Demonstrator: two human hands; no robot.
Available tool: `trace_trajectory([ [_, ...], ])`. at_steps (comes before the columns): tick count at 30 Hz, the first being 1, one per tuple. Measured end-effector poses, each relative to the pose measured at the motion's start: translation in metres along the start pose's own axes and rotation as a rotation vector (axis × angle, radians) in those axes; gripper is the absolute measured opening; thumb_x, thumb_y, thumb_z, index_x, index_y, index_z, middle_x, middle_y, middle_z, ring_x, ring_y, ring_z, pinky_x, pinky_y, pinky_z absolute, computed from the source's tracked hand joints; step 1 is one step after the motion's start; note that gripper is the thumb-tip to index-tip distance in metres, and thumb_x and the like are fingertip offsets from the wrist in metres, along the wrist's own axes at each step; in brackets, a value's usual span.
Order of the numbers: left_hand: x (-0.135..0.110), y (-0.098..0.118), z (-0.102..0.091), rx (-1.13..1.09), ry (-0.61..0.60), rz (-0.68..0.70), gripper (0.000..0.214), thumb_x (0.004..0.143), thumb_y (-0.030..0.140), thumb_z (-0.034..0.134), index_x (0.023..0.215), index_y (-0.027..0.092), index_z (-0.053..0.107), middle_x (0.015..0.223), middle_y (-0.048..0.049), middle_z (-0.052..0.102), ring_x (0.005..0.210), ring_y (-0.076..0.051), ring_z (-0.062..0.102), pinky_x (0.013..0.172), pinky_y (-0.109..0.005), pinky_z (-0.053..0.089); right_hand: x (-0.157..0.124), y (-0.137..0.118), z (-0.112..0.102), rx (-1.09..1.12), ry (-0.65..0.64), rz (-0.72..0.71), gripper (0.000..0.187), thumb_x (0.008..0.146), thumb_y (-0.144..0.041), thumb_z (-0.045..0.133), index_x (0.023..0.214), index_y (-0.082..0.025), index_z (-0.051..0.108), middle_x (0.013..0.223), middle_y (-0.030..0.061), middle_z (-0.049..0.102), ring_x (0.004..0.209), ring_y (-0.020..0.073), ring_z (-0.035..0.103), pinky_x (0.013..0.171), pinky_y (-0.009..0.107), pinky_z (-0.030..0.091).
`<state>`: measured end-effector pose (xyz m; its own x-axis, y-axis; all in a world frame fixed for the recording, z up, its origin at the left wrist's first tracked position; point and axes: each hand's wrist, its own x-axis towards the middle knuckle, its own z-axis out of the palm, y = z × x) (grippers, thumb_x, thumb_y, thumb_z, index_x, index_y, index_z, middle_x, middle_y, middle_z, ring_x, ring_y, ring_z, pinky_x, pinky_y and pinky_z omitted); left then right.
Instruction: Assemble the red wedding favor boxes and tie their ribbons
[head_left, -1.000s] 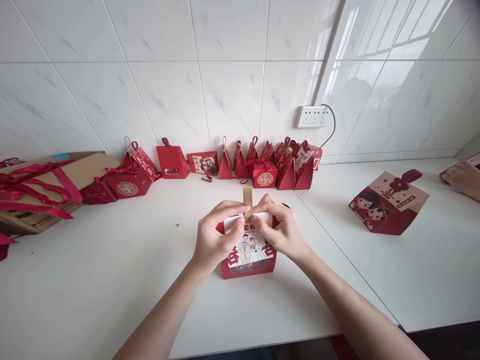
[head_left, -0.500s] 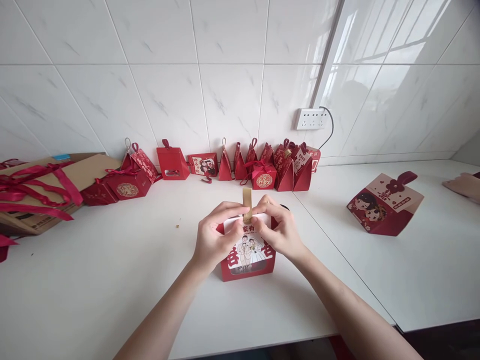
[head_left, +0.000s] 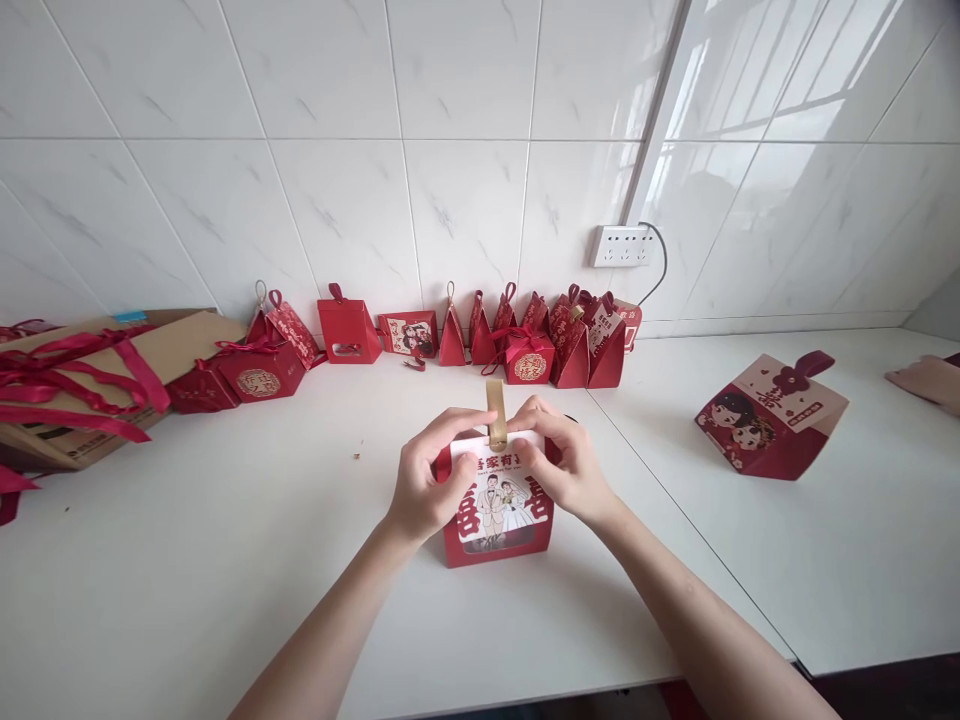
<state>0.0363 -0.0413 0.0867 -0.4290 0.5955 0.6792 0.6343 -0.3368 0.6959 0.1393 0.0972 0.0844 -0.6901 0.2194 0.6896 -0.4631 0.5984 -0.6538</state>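
Observation:
A red gift box (head_left: 499, 550) stands upright on the white table in front of me. Its white front panel shows a drawn bride and groom, with a clear window below. From the top rises a gold ribbon loop (head_left: 496, 405). My left hand (head_left: 431, 475) grips the upper left of the box, thumb on the front panel and fingers over the top edge. On the upper right, my right hand (head_left: 562, 455) holds it the same way. The fingertips behind the top edge are partly hidden.
Several red gift boxes (head_left: 451, 338) line the tiled wall. A cardboard box (head_left: 82, 450) draped with red ribbons is at the left. To the right stands a larger box with a couple's picture (head_left: 772, 420); beyond it, another person's hand (head_left: 926, 382) rests. A power strip (head_left: 621, 246) hangs on the wall.
Both thumbs have moved slightly apart from the ribbon's base, uncovering more of the panel's lettering. The camera view has shifted a little, while the box stays in place.

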Motion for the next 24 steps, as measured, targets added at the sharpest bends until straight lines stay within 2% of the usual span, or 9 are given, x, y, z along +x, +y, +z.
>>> trace_trajectory([
  [1,-0.001,-0.002,0.000,-0.032,-0.006,-0.016,0.038,0.078,0.019,0.053,0.115,0.020,0.062,0.098,-0.0067,0.069,0.082,-0.017,0.066,0.064,-0.025,0.054,0.000,0.001,-0.002,0.033,-0.019,0.014,0.013,0.085,-0.024,0.053,0.095,-0.021,0.060,0.079,0.0005,0.052,0.063,0.0116,0.049,0.055,0.026,0.040],
  [3,-0.002,-0.007,0.000,-0.093,0.020,-0.055,0.054,0.077,0.020,0.054,0.131,0.021,0.048,0.103,-0.0080,0.067,0.081,-0.017,0.066,0.062,-0.025,0.054,0.000,0.006,-0.006,0.113,-0.047,0.066,0.037,0.082,-0.026,0.059,0.117,-0.024,0.048,0.084,-0.0002,0.053,0.063,0.0117,0.050,0.053,0.024,0.041],
  [5,-0.004,-0.014,0.001,-0.135,0.068,-0.110,0.061,0.077,0.024,0.056,0.136,0.021,0.039,0.106,-0.0085,0.066,0.077,-0.016,0.065,0.061,-0.025,0.053,0.001,0.012,-0.009,0.163,-0.066,0.155,0.052,0.080,-0.029,0.064,0.125,-0.025,0.038,0.085,-0.0008,0.053,0.064,0.0121,0.052,0.053,0.024,0.043],
  [9,-0.002,-0.026,0.001,-0.152,0.055,-0.300,0.048,0.081,0.035,0.057,0.125,0.019,0.046,0.090,-0.0042,0.067,0.067,-0.015,0.064,0.059,-0.025,0.053,0.005,0.025,-0.013,0.188,-0.128,0.352,0.032,0.078,-0.042,0.068,0.095,-0.018,0.055,0.081,0.0025,0.059,0.071,0.0154,0.057,0.061,0.028,0.048],
  [11,-0.001,-0.033,0.002,-0.149,0.016,-0.369,0.043,0.081,0.040,0.057,0.118,0.019,0.050,0.093,-0.0051,0.068,0.075,-0.017,0.066,0.063,-0.027,0.054,0.007,0.030,-0.013,0.192,-0.041,0.393,0.034,0.076,-0.048,0.068,0.084,-0.016,0.057,0.080,0.0039,0.061,0.072,0.0166,0.059,0.062,0.029,0.049],
  [15,-0.003,-0.052,0.009,-0.057,-0.087,-0.388,0.048,0.076,0.039,0.064,0.117,0.018,0.049,0.120,-0.0116,0.061,0.107,-0.025,0.062,0.090,-0.038,0.051,0.009,0.040,-0.011,0.174,0.262,0.333,0.038,0.074,-0.053,0.067,0.079,-0.018,0.055,0.073,0.0004,0.058,0.064,0.0137,0.054,0.056,0.025,0.046],
  [18,-0.008,-0.065,0.016,0.051,-0.119,-0.396,0.051,0.074,0.032,0.069,0.118,0.018,0.049,0.119,-0.0128,0.061,0.110,-0.027,0.060,0.094,-0.041,0.050,0.009,0.049,-0.011,0.157,0.303,0.305,0.038,0.074,-0.055,0.066,0.080,-0.019,0.055,0.071,-0.0002,0.057,0.065,0.0142,0.053,0.056,0.025,0.045],
  [21,-0.012,-0.073,0.017,0.215,-0.051,-0.215,0.046,0.077,0.026,0.066,0.119,0.021,0.049,0.115,-0.0100,0.062,0.105,-0.025,0.062,0.088,-0.039,0.052,0.009,0.055,-0.017,0.167,0.257,0.306,0.043,0.072,-0.055,0.068,0.093,-0.019,0.058,0.081,0.0030,0.063,0.076,0.0185,0.060,0.064,0.029,0.050],
  [24,-0.011,-0.072,0.011,0.502,0.131,0.215,0.041,0.080,0.013,0.062,0.118,0.023,0.051,0.111,-0.0080,0.062,0.108,-0.024,0.058,0.093,-0.041,0.050,0.009,0.055,-0.027,0.272,0.144,0.333,0.051,0.064,-0.052,0.076,0.103,-0.022,0.058,0.100,0.0064,0.066,0.089,0.0225,0.063,0.073,0.034,0.053],
])
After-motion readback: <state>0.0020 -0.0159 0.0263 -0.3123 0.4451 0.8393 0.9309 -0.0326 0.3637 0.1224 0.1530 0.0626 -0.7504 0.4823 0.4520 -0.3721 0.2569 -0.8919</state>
